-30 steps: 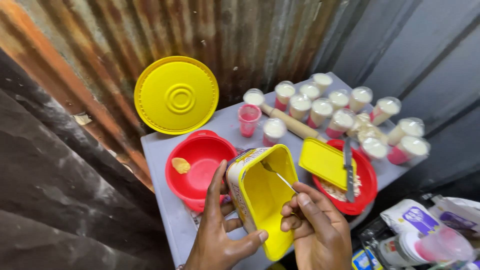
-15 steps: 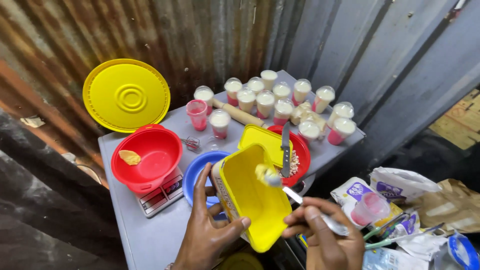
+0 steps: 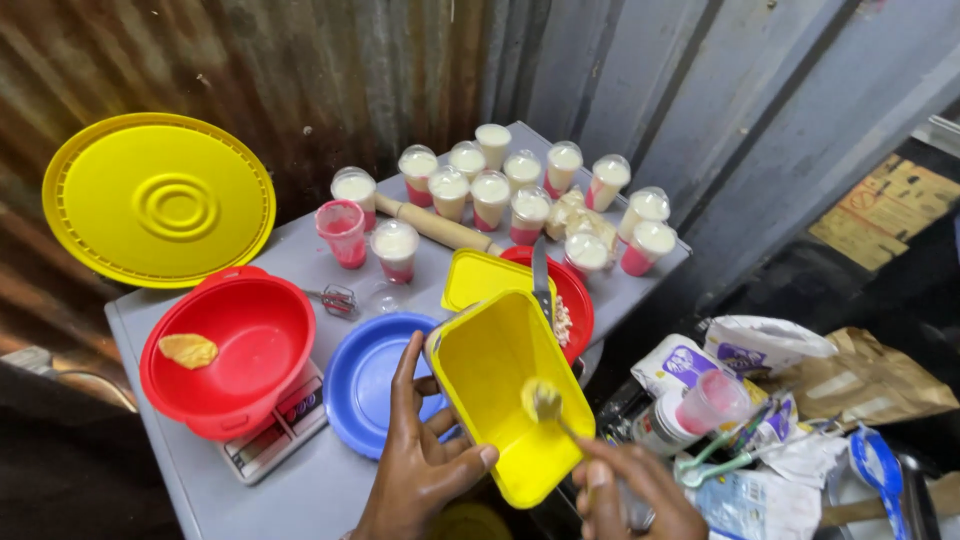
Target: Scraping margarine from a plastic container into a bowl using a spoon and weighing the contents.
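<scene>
L hand (image 3: pixel 425 465) grips the yellow rectangular tub (image 3: pixel 510 395) by its near-left rim w/ thumb inside the rim, fingers up the outer wall; tub is tilted, mouth facing the camera, held over the counter (image 3: pixel 290 480) edge just right of the blue plate (image 3: pixel 375 380). R hand (image 3: pixel 630 490) is clenched on a spoon (image 3: pixel 548 402) handle; spoon bowl sits inside the tub w/ a pale creamy blob on it. Behind the tub: red plate (image 3: pixel 572 290) w/ a yellow lid (image 3: pixel 480 280) and a knife (image 3: pixel 541 275) on it. Left: red bowl (image 3: pixel 230 345) (one yellowish lump inside) on a kitchen scale (image 3: pixel 275 440). Big round yellow lid (image 3: pixel 155 200) leans on the corrugated wall. Back of counter: lidded cups of cream (image 3: pixel 500 185) in a cluster, rolling pin (image 3: pixel 430 225) beside them. Bags and packets (image 3: pixel 760 345) lie low right, off the counter.
</scene>
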